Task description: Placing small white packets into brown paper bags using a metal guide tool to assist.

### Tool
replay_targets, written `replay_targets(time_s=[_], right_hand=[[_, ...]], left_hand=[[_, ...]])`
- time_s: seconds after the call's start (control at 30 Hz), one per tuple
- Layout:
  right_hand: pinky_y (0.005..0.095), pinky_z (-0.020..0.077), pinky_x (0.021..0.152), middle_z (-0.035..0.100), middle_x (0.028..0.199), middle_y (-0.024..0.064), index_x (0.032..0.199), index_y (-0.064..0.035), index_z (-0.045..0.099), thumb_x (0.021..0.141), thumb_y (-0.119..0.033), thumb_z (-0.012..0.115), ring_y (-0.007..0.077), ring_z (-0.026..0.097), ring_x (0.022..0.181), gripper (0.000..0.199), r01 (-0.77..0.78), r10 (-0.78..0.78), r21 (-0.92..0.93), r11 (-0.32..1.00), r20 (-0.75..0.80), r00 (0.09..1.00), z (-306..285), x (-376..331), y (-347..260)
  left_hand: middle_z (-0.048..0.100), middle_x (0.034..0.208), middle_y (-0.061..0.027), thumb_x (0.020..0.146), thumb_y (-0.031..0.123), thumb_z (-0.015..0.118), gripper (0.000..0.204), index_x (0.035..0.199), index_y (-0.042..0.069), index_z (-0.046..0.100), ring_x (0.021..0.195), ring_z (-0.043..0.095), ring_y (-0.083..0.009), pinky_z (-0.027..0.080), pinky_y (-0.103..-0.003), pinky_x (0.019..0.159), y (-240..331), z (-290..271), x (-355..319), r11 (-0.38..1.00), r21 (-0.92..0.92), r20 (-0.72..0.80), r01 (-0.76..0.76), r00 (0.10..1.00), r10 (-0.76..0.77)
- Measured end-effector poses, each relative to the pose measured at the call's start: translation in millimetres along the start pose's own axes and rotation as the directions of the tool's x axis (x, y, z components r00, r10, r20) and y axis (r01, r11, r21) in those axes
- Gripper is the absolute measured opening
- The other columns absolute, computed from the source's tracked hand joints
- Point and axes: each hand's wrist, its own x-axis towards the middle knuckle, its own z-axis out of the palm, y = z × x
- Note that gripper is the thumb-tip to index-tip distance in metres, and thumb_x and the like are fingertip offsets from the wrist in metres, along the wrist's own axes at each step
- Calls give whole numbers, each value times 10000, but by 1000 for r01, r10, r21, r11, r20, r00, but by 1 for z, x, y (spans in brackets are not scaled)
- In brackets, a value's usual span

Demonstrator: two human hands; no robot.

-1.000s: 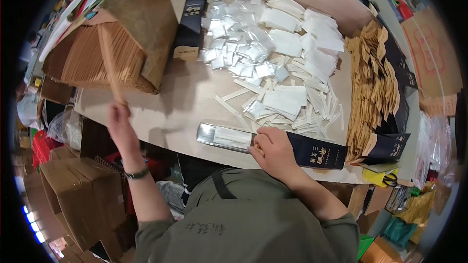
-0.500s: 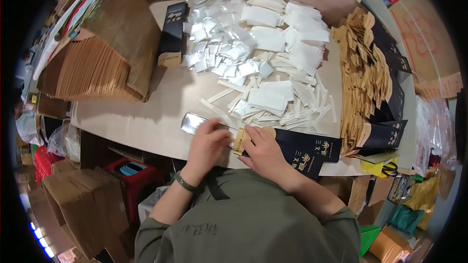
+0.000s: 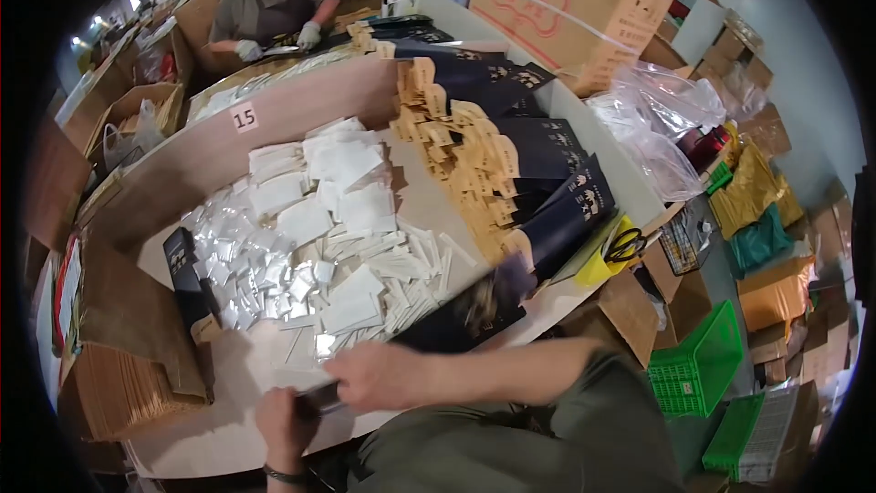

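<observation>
Both hands are now brought together at the table's near edge: the left hand and right hand are closed on one small dark, shiny packet, held between them. A second ago the left was raised toward the brown stack. A dark pouch lies blurred just right of the grip, white sachets just beyond; filling is judged under way
</observation>
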Motion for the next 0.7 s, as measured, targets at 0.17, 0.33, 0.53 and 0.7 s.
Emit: replay_targets(time_s=[0.17,0.33,0.53,0.7], right_hand=[[351,522,656,632,924,21,834,-92,679,784,-218,764,250,637,816,159,-442,409,-114,890,-228,884,-177,-28,102],[419,359,1132,483,1449,217,1412,-57,475,928,-387,628,381,427,1369,606,-745,584,-72,663,-573,575,-204,-153,249],[461,359,1063,518,1273,199,1339,-60,521,920,-438,595,371,481,1230,569,-762,685,-324,561,-334,647,-167,-154,261],[504,317,1090,463,1353,225,1329,-60,521,827,-504,644,409,425,1281,681,-665,613,-351,659,-262,745,-170,-176,242]], left_hand=[[598,799,-88,735,39,799,376,1039,-20,588,716,578,-215,494,-364,687,-42,-32,-13,755,-448,-193,480,772,-605],[609,808,-73,665,63,827,490,1088,-32,598,724,553,-177,490,-317,702,-50,16,-68,733,-391,-29,557,788,-615],[582,769,-42,715,74,787,339,954,-5,561,716,532,-162,466,-301,682,-11,16,-52,701,-453,-36,552,774,-633],[583,772,-33,698,68,796,374,988,-5,571,733,539,-133,465,-287,689,13,4,-31,641,-433,134,634,748,-650]])
